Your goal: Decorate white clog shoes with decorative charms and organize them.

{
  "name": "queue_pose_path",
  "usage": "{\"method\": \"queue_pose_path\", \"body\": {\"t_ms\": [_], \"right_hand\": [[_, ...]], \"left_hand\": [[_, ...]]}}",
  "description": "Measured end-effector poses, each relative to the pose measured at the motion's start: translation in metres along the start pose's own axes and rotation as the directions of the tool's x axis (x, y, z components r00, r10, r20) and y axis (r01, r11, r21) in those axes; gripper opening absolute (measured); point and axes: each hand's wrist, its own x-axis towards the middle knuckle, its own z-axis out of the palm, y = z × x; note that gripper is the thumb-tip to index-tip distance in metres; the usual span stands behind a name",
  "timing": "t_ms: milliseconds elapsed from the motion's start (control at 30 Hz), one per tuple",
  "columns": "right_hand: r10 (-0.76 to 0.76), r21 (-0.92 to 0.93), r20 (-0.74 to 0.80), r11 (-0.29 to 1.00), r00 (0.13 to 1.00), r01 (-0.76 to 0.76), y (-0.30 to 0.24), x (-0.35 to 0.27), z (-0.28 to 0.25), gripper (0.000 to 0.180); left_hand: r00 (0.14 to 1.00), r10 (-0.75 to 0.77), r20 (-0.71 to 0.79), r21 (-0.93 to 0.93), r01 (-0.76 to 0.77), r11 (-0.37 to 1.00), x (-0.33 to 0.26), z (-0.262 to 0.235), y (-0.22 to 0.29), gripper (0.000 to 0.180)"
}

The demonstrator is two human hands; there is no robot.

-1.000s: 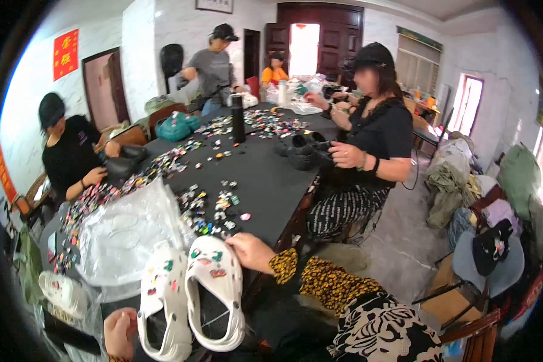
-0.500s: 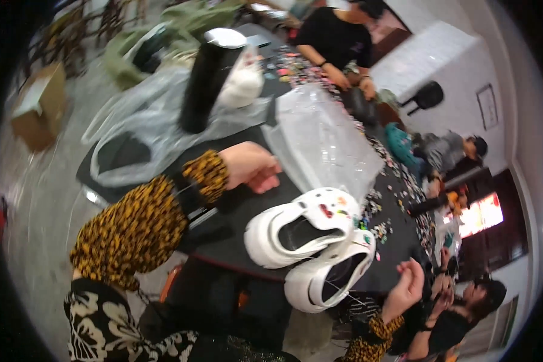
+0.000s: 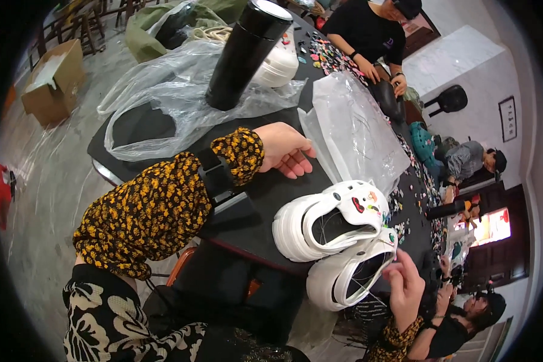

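Note:
A pair of white clogs [image 3: 329, 220] with colourful charms on the toes sits at the table's near edge, the right one [image 3: 338, 283] partly overlapping the other. Thin pale strands run across their openings. My right hand [image 3: 406, 289] is beside the right clog's toe, fingers bent and drawn together at its rim; anything small between them is not discernible. Above the left clog, my left hand [image 3: 286, 152] hangs over the table, palm down, its fingers loosely bent and apart with nothing in them. A dark band with a device circles my left wrist.
Beyond my left hand lie a translucent plastic sheet [image 3: 353, 130] and a clear bag [image 3: 163, 102]. A black bottle [image 3: 247, 57] stands before another white clog [image 3: 277, 65]. Scattered charms [image 3: 338, 57] cover the table's far side, where other people sit. A cardboard box [image 3: 54, 84] is on the floor.
My right hand has come in from the right to the right clog's toe. My left hand's fingers have loosened and straightened. The view has shifted, and the clogs stay together.

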Motion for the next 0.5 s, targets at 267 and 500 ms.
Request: {"method": "queue_pose_path", "body": {"t_ms": [267, 500], "right_hand": [[-0.012, -0.234, 0.033, 0.972, 0.999, 0.019, -0.004, 0.026, 0.004, 0.046], [-0.086, -0.48, 0.094, 0.869, 0.992, 0.121, -0.009, 0.039, -0.008, 0.048]], "left_hand": [[1.0, 0.006, -0.001, -0.023, -0.006, 1.0, 0.0, -0.004, 0.001, 0.021], [0.999, 0.03, -0.014, 0.027, -0.03, 0.999, -0.005, -0.002, 0.003, 0.023]]}}
